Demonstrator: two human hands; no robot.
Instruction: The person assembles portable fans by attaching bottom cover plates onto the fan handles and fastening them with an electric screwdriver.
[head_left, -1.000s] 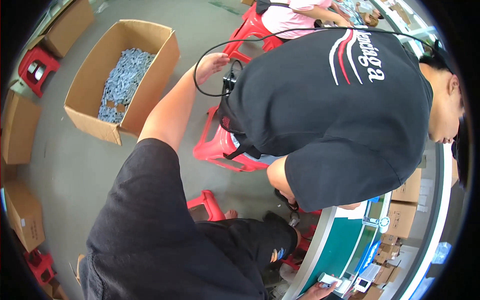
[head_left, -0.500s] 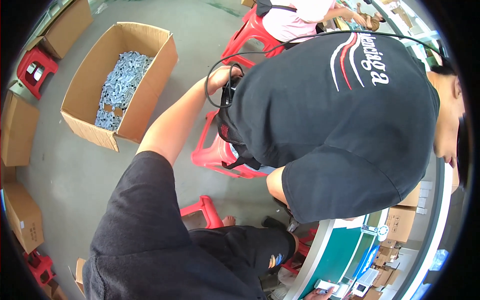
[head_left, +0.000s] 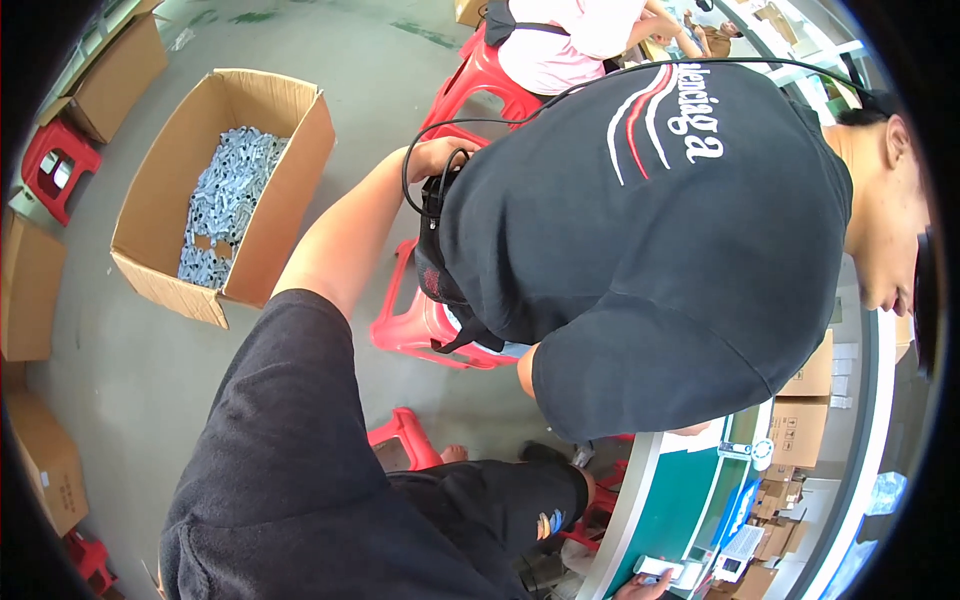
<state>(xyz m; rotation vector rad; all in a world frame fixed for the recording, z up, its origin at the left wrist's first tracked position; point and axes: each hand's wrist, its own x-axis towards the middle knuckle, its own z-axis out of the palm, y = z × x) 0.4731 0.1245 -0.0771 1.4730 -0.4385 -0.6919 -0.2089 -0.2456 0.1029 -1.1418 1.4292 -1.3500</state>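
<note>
My left arm reaches out to the back of a co-worker in a black T-shirt [head_left: 640,250]. My left hand [head_left: 440,157] is closed around a small black device [head_left: 432,192] at the co-worker's waist; its fingertips are partly hidden. A black cable [head_left: 408,165] loops past the hand and runs up over the co-worker's shoulder. At the lower edge, by the green-topped bench [head_left: 665,490], my right hand [head_left: 645,586] grips a small white rectangular object [head_left: 655,568], whose kind I cannot make out.
A large open carton [head_left: 285,200] of grey metal-looking parts stands on the floor. Red stools [head_left: 405,330] are under and beside the co-worker. More cartons [head_left: 40,455] line the left side. A person in pink [head_left: 550,50] sits beyond. Boxes [head_left: 800,430] stand past the bench.
The view has shifted slightly, and the co-worker appears farther left. My left hand stays at the black device. My right hand still holds the white object by the bench.
</note>
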